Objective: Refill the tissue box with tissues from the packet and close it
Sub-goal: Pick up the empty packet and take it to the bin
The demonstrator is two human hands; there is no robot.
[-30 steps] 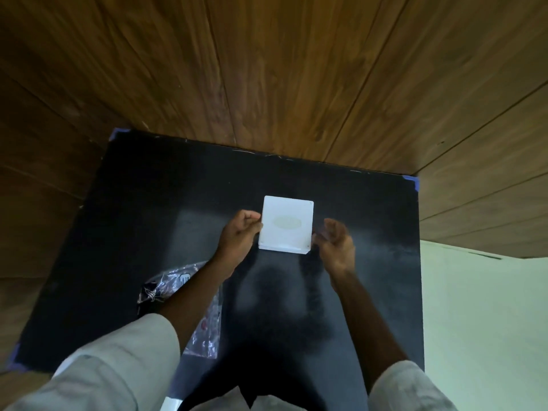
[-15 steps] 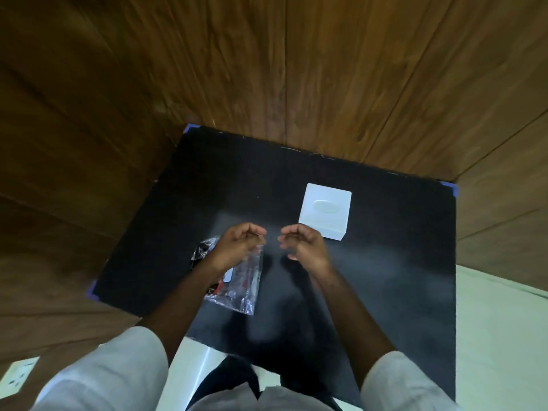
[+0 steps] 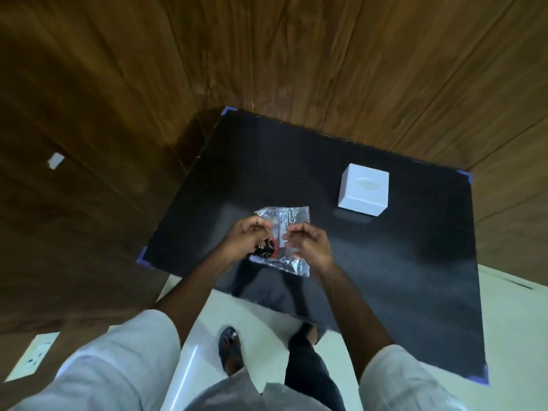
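Observation:
A white cube tissue box point(image 3: 363, 193) with an oval slot on top stands closed on the black table point(image 3: 385, 262), to the far right of my hands. A clear crinkled plastic tissue packet point(image 3: 292, 221) with a white label and red print is between my hands, just above the table. My left hand point(image 3: 247, 240) pinches its left side and my right hand point(image 3: 308, 243) pinches its right side, fingers curled. The middle of the packet is partly hidden by my fingers.
Wooden panel walls rise behind and to the left of the table. A white wall socket point(image 3: 32, 355) sits low on the left wall. Pale floor and my sandalled foot point(image 3: 229, 351) show below the table's near edge.
Both hands left the tissue box and moved back left to the packet. They now hold it and have brought it to the table's middle. The camera view has shifted left.

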